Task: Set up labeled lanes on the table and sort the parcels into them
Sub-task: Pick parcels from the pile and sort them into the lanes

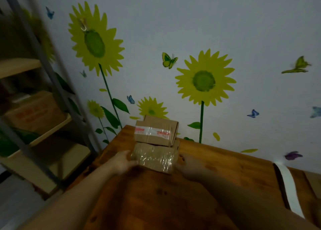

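1. Two parcels sit at the far left corner of the desk (225, 170): a wrapped parcel (153, 157) in front, touching a taped box (155, 131) behind.
2. Left hand (124, 162) fingers clamp the wrapped parcel's left end; the right hand (189, 163) lies against its right end, its fingers too blurred to tell.
3. White strip (288, 186) crosses the desk at right.
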